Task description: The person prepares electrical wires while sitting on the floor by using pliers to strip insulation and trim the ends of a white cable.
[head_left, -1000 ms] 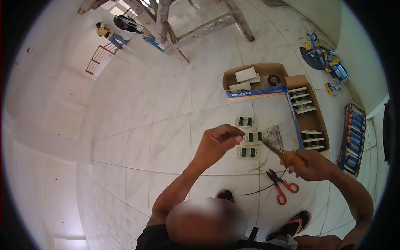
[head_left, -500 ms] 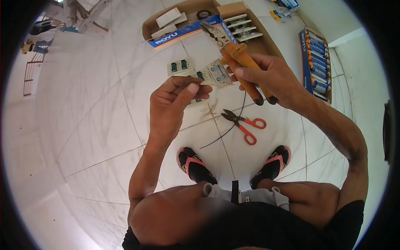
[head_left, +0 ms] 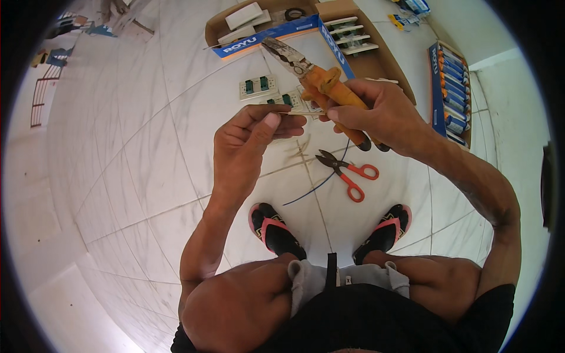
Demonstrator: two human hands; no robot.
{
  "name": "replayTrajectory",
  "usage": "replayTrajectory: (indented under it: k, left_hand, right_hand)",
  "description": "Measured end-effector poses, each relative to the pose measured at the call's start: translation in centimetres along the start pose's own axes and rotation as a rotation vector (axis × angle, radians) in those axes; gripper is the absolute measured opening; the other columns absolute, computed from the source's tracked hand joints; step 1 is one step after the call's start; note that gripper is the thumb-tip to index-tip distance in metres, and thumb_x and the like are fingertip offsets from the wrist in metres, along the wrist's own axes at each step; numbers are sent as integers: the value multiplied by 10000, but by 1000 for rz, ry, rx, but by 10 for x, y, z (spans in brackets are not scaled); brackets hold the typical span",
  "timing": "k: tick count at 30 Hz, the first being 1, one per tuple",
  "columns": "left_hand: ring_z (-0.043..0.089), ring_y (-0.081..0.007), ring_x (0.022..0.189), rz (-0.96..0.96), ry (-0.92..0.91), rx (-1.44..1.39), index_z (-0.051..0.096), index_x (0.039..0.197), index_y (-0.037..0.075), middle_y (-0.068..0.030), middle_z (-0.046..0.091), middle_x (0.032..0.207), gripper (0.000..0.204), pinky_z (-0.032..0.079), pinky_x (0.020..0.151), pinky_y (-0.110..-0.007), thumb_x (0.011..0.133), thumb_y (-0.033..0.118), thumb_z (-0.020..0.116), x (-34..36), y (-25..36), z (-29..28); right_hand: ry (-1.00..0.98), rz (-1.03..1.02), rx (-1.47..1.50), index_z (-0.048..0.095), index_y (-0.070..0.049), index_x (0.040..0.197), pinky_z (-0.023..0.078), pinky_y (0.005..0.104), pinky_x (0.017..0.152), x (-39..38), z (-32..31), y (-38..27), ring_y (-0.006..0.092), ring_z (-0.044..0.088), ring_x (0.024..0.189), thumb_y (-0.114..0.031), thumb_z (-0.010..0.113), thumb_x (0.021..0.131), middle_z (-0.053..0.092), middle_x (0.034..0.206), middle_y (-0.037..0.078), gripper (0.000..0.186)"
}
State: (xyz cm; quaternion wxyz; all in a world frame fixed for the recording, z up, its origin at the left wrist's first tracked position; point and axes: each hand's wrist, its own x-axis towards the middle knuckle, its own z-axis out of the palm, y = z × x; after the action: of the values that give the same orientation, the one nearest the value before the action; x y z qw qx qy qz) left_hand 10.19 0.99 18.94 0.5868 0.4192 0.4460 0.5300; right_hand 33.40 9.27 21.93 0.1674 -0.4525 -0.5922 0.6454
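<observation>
My left hand (head_left: 241,144) pinches a thin cream wire (head_left: 303,113) between thumb and fingers, stretched rightward to the fingertips of my right hand. My right hand (head_left: 388,117) grips orange-handled pliers (head_left: 322,81), their metal jaws raised up-left above the wire. Beyond my hands, switch plates with dark green switches (head_left: 257,86) lie on the tiled floor, partly covered by my fingers. Below lie thin cream scraps (head_left: 299,150), red-handled snips (head_left: 356,191) with blades slightly apart, and a blue wire (head_left: 299,197).
An open cardboard box (head_left: 382,73) of white plates and black tape is ahead. A box of blue packets (head_left: 453,88) sits along the right wall, with loose packets (head_left: 412,9) behind it. A wooden scaffold (head_left: 126,15) and railing (head_left: 44,97) are at upper left. My sandalled feet (head_left: 273,232) frame the floor below.
My view has tipped down toward my legs. The pliers have swung from pointing toward my left fingers to jaws raised up-left. In the last half second they tilted slightly further left.
</observation>
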Motion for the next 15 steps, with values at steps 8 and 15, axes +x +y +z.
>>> replayTrajectory:
  k: [8,15]
  left_hand:
    - [720,-257,996,-23,7,-28,591,1195,-79,-219,725,1064,272,555,946,-394,1058,142,512,-5,1,-7]
    - [713,-260,1032,-25,5,-53,575,1210,-78,-215,723,1066,288,556,962,-400,1071,149,467,-7,1,-11]
  right_hand:
    - [40,-55,-126,690,-6,1040,351,235,483,5,5,1,34,464,523,-274,734,871,556,620,-21,321]
    - [2,-2,-102,692,-8,1062,363,225,493,10,9,1,27,476,540,-268,740,885,574,653,-23,318]
